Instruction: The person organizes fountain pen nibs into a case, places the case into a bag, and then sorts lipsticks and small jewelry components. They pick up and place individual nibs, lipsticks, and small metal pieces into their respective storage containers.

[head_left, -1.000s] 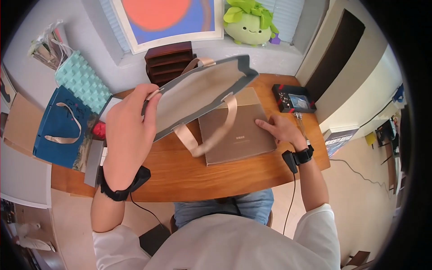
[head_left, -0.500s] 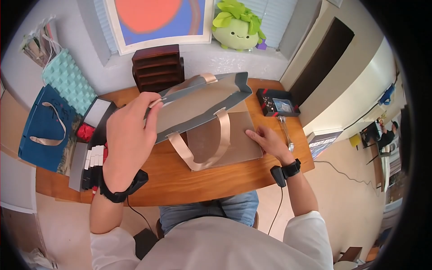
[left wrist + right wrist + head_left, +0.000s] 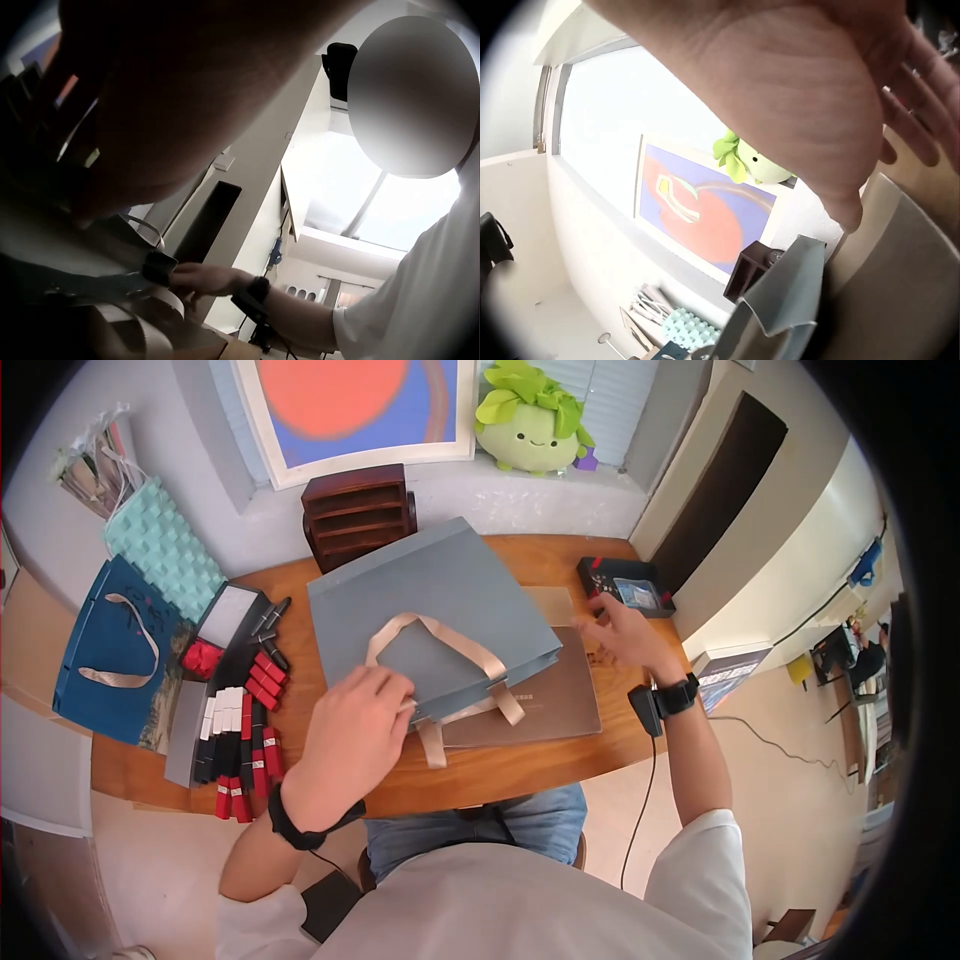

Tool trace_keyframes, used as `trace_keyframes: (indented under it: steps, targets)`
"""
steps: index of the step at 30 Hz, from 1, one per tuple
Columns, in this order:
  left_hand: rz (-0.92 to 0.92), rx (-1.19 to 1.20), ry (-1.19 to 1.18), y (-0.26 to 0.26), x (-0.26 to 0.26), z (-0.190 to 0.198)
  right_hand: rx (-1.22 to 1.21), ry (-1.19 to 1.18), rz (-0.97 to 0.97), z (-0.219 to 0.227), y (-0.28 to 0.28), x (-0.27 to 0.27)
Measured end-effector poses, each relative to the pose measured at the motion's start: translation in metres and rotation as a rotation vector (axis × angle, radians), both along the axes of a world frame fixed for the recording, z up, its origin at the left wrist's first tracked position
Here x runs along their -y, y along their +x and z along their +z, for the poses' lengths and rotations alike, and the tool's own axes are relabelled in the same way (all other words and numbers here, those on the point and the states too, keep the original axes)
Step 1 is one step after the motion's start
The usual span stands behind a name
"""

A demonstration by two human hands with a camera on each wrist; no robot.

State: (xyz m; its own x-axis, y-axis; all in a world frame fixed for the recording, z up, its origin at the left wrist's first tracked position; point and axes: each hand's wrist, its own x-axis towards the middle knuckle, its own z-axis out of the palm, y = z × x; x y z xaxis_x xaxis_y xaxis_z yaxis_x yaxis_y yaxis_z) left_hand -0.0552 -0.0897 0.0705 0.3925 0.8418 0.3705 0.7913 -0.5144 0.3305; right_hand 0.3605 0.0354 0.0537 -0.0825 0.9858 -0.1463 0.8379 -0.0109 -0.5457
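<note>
Head view: pinches, with the curled fingers of the left hand point(image 3: 355, 740), the near mouth edge of a large grey-blue paper bag point(image 3: 430, 595). Leans that bag over a flat brown rectangular box point(image 3: 555, 705) on the curved orange-brown wooden table point(image 3: 500, 775), broad face up and mouth towards the person, probably for steady control from 1 corner. Leaves the right hand point(image 3: 635, 640) open, fingers loosely bent and holding nothing, beside the box's far right part; cannot tell whether touching or just above. Seems placed there to be near the box, away from the bag's weight.

Counts at the bag: 1 beige ribbon loop point(image 3: 462, 644) across the upper face, 2 ribbon ends below the mouth. Under the bag, 1 brown box, partly covered.

To the left, 2 more bags: 1 dark blue with a pale ribbon handle point(image 3: 90, 650), 1 mint-green with a raised block texture point(image 3: 165, 540), probably set aside at the edge for working room. Beside these, 1 crumpled red bundle point(image 3: 200, 660) and many slim red, black and white pieces point(image 3: 246, 745), grouped in rows, too crowded to count surely. Behind, 1 dark wooden shelf unit point(image 3: 350, 485), 1 green plush point(image 3: 535, 440) and 1 framed picture point(image 3: 350, 390); at far right, 1 black open tray point(image 3: 590, 582).
</note>
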Motion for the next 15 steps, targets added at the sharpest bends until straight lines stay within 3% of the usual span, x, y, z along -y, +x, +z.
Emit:
trace_keyframes:
  steps: [3,4,6,8,9,11,12,15]
  targets:
    - [-0.040,0.045,0.078,0.012,0.019,0.006,0.086,0.210,0.091,-0.031,0.003,-0.030]
    - [-0.080,0.112,0.154,0.017,0.026,0.009,0.079,0.212,0.095,-0.033,-0.001,-0.034]
    - [-0.174,0.210,0.048,0.021,0.045,0.011,0.129,0.160,0.073,-0.037,-0.010,-0.038]
    - [-0.202,0.301,-0.946,0.025,0.062,0.024,0.097,0.150,0.066,-0.048,-0.007,-0.046]
    - [-0.198,0.300,-0.948,0.024,0.069,0.007,0.072,0.147,0.060,-0.053,-0.005,-0.049]
    - [-0.163,0.663,-1.076,0.018,0.070,-0.048,0.019,0.027,-0.001,-0.026,-0.018,-0.029]
    - [-0.156,0.657,-1.074,0.015,0.065,-0.060,-0.033,-0.096,-0.067,-0.014,-0.024,-0.019]
    - [0.032,0.754,-1.290,0.010,0.061,-0.067,-0.182,-0.218,-0.027,-0.017,-0.015,-0.008]
